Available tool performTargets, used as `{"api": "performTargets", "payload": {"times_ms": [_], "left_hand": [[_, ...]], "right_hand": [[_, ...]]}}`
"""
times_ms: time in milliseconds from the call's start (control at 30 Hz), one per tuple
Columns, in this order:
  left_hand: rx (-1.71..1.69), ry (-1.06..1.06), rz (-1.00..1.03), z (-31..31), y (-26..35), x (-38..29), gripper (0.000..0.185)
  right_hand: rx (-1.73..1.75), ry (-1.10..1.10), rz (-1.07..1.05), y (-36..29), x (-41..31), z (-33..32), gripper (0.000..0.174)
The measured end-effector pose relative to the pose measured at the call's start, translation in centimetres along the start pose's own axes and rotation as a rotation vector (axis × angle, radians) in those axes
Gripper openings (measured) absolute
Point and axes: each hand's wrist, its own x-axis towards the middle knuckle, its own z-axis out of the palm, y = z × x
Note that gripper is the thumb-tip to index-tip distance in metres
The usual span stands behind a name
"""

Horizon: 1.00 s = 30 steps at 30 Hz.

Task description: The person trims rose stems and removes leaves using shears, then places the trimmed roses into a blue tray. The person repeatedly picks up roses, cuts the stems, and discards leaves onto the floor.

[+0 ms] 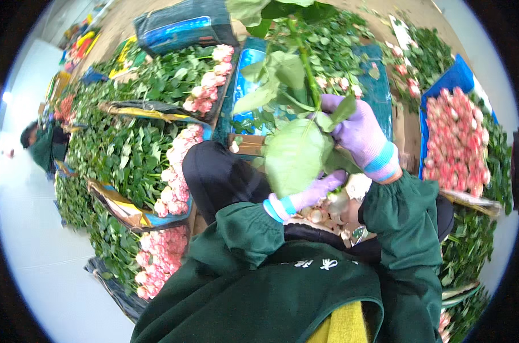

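In purple knit gloves with blue cuffs, both my hands are in front of me. My right hand (358,128) pinches a thick green leafy stem (306,64), which rises toward the top of the view. A large pale leaf (294,156) hangs from it and partly covers my left hand (317,191). That hand is lower, near my lap, its thumb or finger by a bit of green; whether it grips anything is hidden by the leaf. Pale petals and flower heads (317,213) lie below it in my lap.
Bundles of pink roses (176,171) with leafy stems lie at the left, parted by wrapped dividers (118,208). More pink roses (454,141) stand by a blue sheet at the right. Ahead are a teal-and-blue wrapped box (246,81) and loose foliage (336,43). Another person (47,143) is far left.
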Motion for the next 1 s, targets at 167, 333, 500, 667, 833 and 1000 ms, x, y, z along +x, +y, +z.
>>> {"api": "performTargets", "payload": {"times_ms": [167,333,500,667,833,1000], "left_hand": [[-0.090,0.267,0.386,-2.5,-1.4,1.1,0.039],[1.104,0.602,0.657,-17.0,6.6,3.6,0.022],[-0.006,0.867,0.137,-28.3,6.0,9.5,0.029],[-0.216,0.875,-0.212,-44.1,-5.4,17.2,0.036],[0.944,1.244,-0.061,-46.1,-12.5,26.4,0.063],[0.122,0.074,-0.459,-21.8,-8.9,33.2,0.027]], "right_hand": [[-0.165,-0.050,-0.047,-5.7,0.3,-0.6,0.045],[-0.450,0.089,0.202,-5.1,-2.2,-9.4,0.046],[-0.361,0.276,0.370,-1.3,-4.4,-13.3,0.043],[-0.390,0.118,0.493,-0.9,-2.0,-13.3,0.038],[-0.681,-0.028,0.390,-0.5,-0.2,-13.4,0.036],[-0.811,-0.180,0.301,0.5,-0.2,-14.2,0.037]]}}
